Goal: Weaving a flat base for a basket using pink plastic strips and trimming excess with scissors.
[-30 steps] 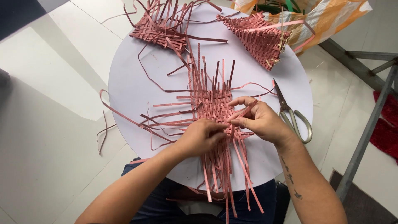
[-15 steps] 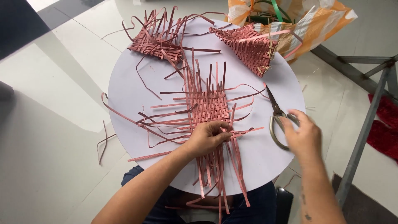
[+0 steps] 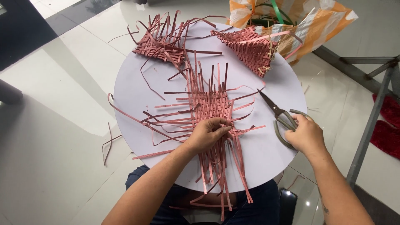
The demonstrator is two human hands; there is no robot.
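In the head view, a round white board [image 3: 133, 89] fills the middle of the frame, resting over the person's lap above a glossy pale tiled floor [image 3: 54, 79].

At the centre of the board lies a half-woven mat of reddish-pink strips [image 3: 210, 106], its loose ends fanning up toward the top of the frame, out to the left, and down past the board's lower edge. The left hand [image 3: 208, 134] comes in from the lower left and lies palm down on the lower part of the weave, fingers curled and pressed together onto the strips, the fingertips touching a strip that runs out to the right. Whether any strip is actually pinched between the fingers cannot be told.

At the right edge of the board, the right hand [image 3: 306, 135] closes around the grey loop handles of a pair of scissors [image 3: 278, 114]. The fingers are wrapped over the handles; the dark blades point toward the upper left, lying close together, with their tip just beside the right-hand strip ends of the mat.

In the upper left of the board sits a second woven piece [image 3: 160, 41] with ragged strip ends. In the upper right lies a cone-shaped woven piece [image 3: 250, 48], touching an orange-and-white plastic bag [image 3: 312, 21] at the top right. A few stray strips [image 3: 109, 141] lie on the floor at left.
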